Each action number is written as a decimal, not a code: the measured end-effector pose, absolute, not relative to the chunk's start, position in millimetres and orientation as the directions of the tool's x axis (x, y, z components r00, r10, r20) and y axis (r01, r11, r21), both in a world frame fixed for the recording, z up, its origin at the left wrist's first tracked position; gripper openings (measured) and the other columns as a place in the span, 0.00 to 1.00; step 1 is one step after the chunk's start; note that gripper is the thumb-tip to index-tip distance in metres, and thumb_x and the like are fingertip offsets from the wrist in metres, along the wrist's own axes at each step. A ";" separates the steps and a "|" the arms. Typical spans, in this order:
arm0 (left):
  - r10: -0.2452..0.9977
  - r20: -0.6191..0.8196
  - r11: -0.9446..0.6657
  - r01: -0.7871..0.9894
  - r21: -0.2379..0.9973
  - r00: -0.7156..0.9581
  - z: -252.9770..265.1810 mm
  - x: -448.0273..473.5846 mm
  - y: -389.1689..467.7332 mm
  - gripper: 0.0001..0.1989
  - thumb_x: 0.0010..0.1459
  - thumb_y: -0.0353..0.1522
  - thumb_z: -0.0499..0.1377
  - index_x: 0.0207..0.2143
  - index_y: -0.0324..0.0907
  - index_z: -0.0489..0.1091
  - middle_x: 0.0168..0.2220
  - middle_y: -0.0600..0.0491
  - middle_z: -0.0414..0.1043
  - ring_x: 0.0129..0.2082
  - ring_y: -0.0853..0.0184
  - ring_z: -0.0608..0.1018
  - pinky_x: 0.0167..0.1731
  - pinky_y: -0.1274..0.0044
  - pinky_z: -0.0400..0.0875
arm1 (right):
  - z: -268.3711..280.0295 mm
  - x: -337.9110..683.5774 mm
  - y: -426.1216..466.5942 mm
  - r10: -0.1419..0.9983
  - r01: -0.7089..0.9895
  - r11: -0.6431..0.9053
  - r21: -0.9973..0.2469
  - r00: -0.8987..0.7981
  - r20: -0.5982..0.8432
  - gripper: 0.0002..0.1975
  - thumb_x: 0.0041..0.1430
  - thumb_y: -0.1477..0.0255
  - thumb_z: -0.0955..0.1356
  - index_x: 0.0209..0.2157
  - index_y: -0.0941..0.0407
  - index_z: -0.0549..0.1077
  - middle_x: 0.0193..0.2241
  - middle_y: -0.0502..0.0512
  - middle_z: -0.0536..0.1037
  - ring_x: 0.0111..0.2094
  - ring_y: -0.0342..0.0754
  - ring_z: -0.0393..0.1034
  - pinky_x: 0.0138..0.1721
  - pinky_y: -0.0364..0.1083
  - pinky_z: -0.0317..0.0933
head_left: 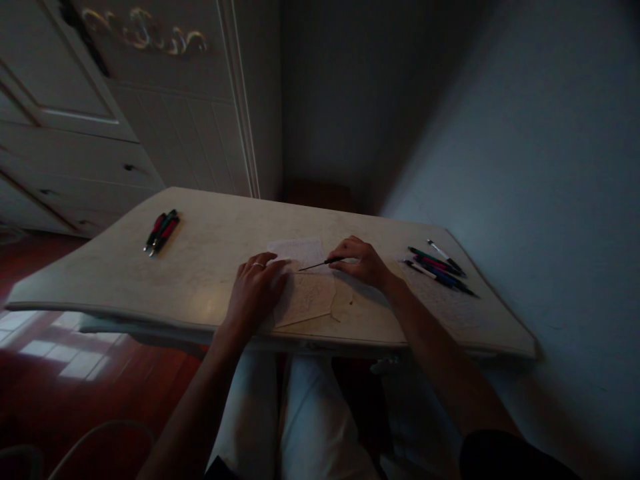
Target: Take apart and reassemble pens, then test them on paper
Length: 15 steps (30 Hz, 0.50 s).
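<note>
1. A pale bluish wall (525, 167) stands on the right side, and a light-coloured cabinet (185, 120) with gold ornament stands at the far left.
2. Between them is the whitish table (220, 213), with some marks on its top.
3. On its middle lie written papers (310, 297), in an upper and a lower part; whether this is one folded sheet, I cannot tell.
4. Another written sheet (447, 310) lies near the right end, partly covered by pens.
5. The left hand (255, 287) is palm down with bent fingers and covers the left edge of the papers; whether it pinches something underneath, I cannot tell. The right hand (363, 261) pinches a slim tool between thumb and fingers.
6. The pens (445, 275) make a loose pile, beyond the right hand.
7. A small bundle of red, green and black tools (165, 230) lies well apart, at the left.
8. The slim tool (320, 264), dark-handled, is above the papers between both hands, its thin end pointing toward the left one.
</note>
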<state>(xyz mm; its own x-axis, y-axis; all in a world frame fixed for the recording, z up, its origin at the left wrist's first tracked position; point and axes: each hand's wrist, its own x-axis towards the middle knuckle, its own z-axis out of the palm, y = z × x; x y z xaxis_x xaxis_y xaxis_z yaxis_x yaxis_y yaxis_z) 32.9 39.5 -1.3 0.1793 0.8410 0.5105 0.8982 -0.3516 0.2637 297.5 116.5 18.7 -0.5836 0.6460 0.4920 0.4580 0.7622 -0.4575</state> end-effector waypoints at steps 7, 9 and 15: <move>0.850 0.458 -0.414 0.866 0.280 0.258 -3.2 33.5 42.1 0.13 0.64 0.34 0.56 0.49 0.43 0.75 0.56 0.42 0.70 0.60 0.50 0.67 0.54 0.57 0.66 | 19.3 294.1 113.2 0.630 0.402 0.772 -0.492 -0.582 0.514 0.05 0.56 0.67 0.74 0.36 0.50 0.81 0.31 0.52 0.79 0.36 0.48 0.70 0.42 0.49 0.63; 0.848 0.462 -0.422 0.858 0.293 0.259 -2.5 33.7 41.5 0.12 0.64 0.33 0.56 0.46 0.43 0.77 0.56 0.42 0.70 0.60 0.51 0.67 0.54 0.57 0.65 | 19.1 292.4 111.7 0.628 0.383 0.772 -0.507 -0.583 0.516 0.06 0.56 0.67 0.74 0.36 0.50 0.81 0.32 0.52 0.79 0.37 0.48 0.70 0.43 0.49 0.63; 0.830 0.495 -0.440 0.845 0.303 0.255 -0.1 32.5 39.2 0.10 0.63 0.31 0.56 0.36 0.44 0.78 0.53 0.43 0.72 0.58 0.52 0.68 0.54 0.58 0.67 | 17.6 293.6 113.6 0.642 0.395 0.760 -0.516 -0.582 0.499 0.05 0.56 0.67 0.74 0.36 0.49 0.81 0.32 0.52 0.79 0.37 0.48 0.70 0.43 0.49 0.63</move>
<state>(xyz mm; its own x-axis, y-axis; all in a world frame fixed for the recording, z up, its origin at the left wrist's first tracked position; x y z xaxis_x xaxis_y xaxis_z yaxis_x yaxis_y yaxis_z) 32.5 39.2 -0.1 0.2552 0.8304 0.4952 0.8450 -0.4405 0.3031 293.6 113.6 17.6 -0.5825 0.6418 0.4989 0.3952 0.7599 -0.5161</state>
